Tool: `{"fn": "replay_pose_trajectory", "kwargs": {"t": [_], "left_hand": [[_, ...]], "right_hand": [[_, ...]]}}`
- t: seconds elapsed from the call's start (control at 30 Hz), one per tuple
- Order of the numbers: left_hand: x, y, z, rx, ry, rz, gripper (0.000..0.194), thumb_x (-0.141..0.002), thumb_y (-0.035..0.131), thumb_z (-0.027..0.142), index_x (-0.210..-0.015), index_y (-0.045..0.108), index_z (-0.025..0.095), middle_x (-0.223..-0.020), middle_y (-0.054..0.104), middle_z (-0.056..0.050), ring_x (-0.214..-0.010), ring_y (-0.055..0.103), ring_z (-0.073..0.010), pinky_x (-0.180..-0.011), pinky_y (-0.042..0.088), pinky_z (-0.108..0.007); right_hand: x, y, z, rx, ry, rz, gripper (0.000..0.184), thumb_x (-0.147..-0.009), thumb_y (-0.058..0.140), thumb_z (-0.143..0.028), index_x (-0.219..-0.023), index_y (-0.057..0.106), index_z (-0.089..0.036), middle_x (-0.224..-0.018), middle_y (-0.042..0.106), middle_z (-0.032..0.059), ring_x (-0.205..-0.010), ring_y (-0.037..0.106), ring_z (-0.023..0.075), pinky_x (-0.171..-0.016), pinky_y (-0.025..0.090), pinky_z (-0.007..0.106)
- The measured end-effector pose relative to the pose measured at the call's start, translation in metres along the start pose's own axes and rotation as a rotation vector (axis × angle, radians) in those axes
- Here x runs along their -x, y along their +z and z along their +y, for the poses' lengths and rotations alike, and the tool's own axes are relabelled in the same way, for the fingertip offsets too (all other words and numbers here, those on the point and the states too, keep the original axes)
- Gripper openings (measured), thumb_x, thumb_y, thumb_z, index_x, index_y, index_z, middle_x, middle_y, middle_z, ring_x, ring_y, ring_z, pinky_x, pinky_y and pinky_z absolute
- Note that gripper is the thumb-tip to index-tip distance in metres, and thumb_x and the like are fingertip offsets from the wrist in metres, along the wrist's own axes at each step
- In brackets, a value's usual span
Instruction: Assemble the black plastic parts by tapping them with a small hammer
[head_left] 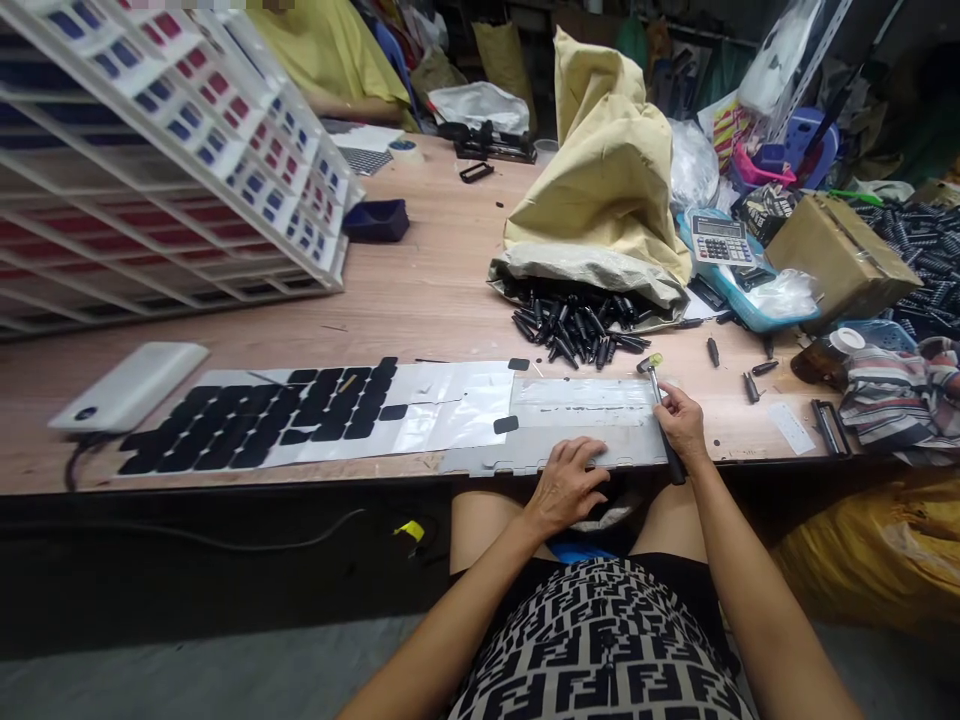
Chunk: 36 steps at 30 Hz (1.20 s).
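Note:
My right hand point(682, 425) is closed round the dark handle of a small hammer point(655, 372), whose head rests on the table just above a grey metal plate point(585, 415). My left hand point(568, 485) lies at the plate's near edge with fingers curled over it. Left of the plate lies a white backing sheet point(442, 410) covered on its left part with several black adhesive pads point(262, 415); single pads point(506, 424) sit near the plate. A pile of small black plastic parts point(577, 325) spills from a yellow sack point(607, 180) behind the plate.
A white power bank point(127, 385) lies at the left. A tilted white sorting rack point(172, 150) fills the far left. A calculator point(720, 240) in a blue tray, a cardboard box point(840, 255) and striped cloth point(900, 400) crowd the right. A person in yellow point(337, 55) sits across.

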<state>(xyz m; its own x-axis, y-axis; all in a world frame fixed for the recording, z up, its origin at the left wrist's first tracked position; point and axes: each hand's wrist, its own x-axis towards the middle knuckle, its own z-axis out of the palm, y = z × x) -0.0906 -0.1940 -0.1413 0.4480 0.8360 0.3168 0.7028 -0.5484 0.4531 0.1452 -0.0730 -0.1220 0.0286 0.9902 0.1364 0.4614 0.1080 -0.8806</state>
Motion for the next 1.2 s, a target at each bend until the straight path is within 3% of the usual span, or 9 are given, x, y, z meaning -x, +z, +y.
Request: {"fn": "replay_pose_trajectory", "kwargs": {"t": [0.1, 0.17, 0.3, 0.4, 0.5, 0.67, 0.8, 1.0, 1.2], "left_hand": [[-0.011, -0.005, -0.004, 0.112, -0.052, 0.019, 0.026, -0.072, 0.087, 0.042, -0.087, 0.074, 0.025, -0.124, 0.067, -0.008, -0.122, 0.055, -0.0313, -0.104, 0.042, -0.048], [-0.027, -0.013, -0.013, 0.217, -0.166, 0.053, 0.022, -0.079, 0.08, 0.043, -0.085, 0.072, 0.024, -0.106, 0.072, -0.006, -0.106, 0.062, -0.0255, -0.094, 0.047, -0.04], [-0.079, -0.03, -0.047, 0.31, -0.643, 0.235, 0.022, -0.091, 0.063, 0.043, -0.091, 0.07, 0.022, -0.092, 0.073, -0.004, -0.079, 0.064, -0.0182, -0.074, 0.048, -0.031], [-0.116, -0.036, -0.075, 0.191, -0.969, 0.31, 0.031, -0.091, 0.059, 0.052, -0.09, 0.07, 0.023, -0.094, 0.075, -0.005, -0.086, 0.066, -0.0238, -0.075, 0.048, -0.034], [-0.139, -0.033, -0.094, 0.074, -1.089, 0.297, 0.037, -0.087, 0.061, 0.06, -0.085, 0.07, 0.024, -0.097, 0.075, -0.009, -0.099, 0.066, -0.0322, -0.082, 0.047, -0.042], [-0.145, -0.026, -0.1, 0.034, -1.104, 0.299, 0.03, -0.085, 0.065, 0.054, -0.082, 0.07, 0.024, -0.098, 0.075, -0.011, -0.104, 0.064, -0.0345, -0.087, 0.046, -0.045], [-0.13, -0.028, -0.088, 0.029, -0.941, 0.361, 0.021, -0.086, 0.065, 0.043, -0.089, 0.069, 0.023, -0.103, 0.074, -0.007, -0.1, 0.063, -0.0293, -0.085, 0.046, -0.039], [-0.1, -0.015, -0.07, 0.115, -0.515, 0.137, 0.016, -0.082, 0.074, 0.035, -0.093, 0.072, 0.024, -0.093, 0.072, -0.003, -0.096, 0.059, -0.0251, -0.086, 0.044, -0.037], [-0.098, -0.004, -0.074, 0.15, -0.479, 0.101, 0.018, -0.081, 0.076, 0.038, -0.096, 0.075, 0.027, -0.098, 0.07, -0.003, -0.102, 0.056, -0.0259, -0.09, 0.041, -0.04]], "right_hand": [[0.0, 0.001, 0.001, 0.001, -0.002, 0.002, 0.052, -0.074, 0.063, -0.034, -0.12, 0.074, -0.013, -0.071, 0.05, -0.0037, -0.058, 0.043, 0.0091, -0.059, 0.041, 0.023], [0.0, 0.001, 0.001, 0.006, -0.003, 0.0, 0.052, -0.074, 0.063, -0.034, -0.12, 0.073, -0.013, -0.07, 0.049, -0.004, -0.058, 0.043, 0.0092, -0.06, 0.041, 0.023], [0.0, 0.002, -0.001, 0.009, 0.008, 0.001, 0.052, -0.074, 0.062, -0.034, -0.12, 0.073, -0.013, -0.07, 0.049, -0.0041, -0.058, 0.043, 0.0094, -0.061, 0.041, 0.023], [0.001, 0.001, -0.003, -0.009, 0.021, -0.008, 0.052, -0.073, 0.062, -0.035, -0.12, 0.073, -0.013, -0.07, 0.049, -0.0039, -0.057, 0.042, 0.0095, -0.059, 0.04, 0.023], [0.001, 0.0, -0.005, -0.02, 0.02, -0.018, 0.053, -0.074, 0.061, -0.033, -0.121, 0.073, -0.013, -0.068, 0.048, -0.0043, -0.056, 0.041, 0.0095, -0.058, 0.04, 0.023], [0.003, -0.002, -0.007, -0.025, 0.01, -0.021, 0.052, -0.075, 0.06, -0.033, -0.121, 0.072, -0.013, -0.068, 0.048, -0.0043, -0.057, 0.042, 0.01, -0.058, 0.04, 0.023], [0.003, -0.001, -0.006, -0.027, 0.012, -0.012, 0.051, -0.075, 0.06, -0.034, -0.119, 0.073, -0.014, -0.068, 0.048, -0.0041, -0.057, 0.043, 0.0103, -0.058, 0.041, 0.023], [0.002, 0.0, -0.002, -0.005, 0.01, -0.006, 0.052, -0.074, 0.061, -0.034, -0.12, 0.073, -0.013, -0.069, 0.049, -0.0044, -0.057, 0.043, 0.0098, -0.06, 0.041, 0.023], [0.002, 0.0, -0.002, 0.008, 0.004, -0.01, 0.053, -0.074, 0.062, -0.035, -0.121, 0.072, -0.013, -0.071, 0.05, -0.0036, -0.057, 0.043, 0.0094, -0.059, 0.041, 0.023]]}}
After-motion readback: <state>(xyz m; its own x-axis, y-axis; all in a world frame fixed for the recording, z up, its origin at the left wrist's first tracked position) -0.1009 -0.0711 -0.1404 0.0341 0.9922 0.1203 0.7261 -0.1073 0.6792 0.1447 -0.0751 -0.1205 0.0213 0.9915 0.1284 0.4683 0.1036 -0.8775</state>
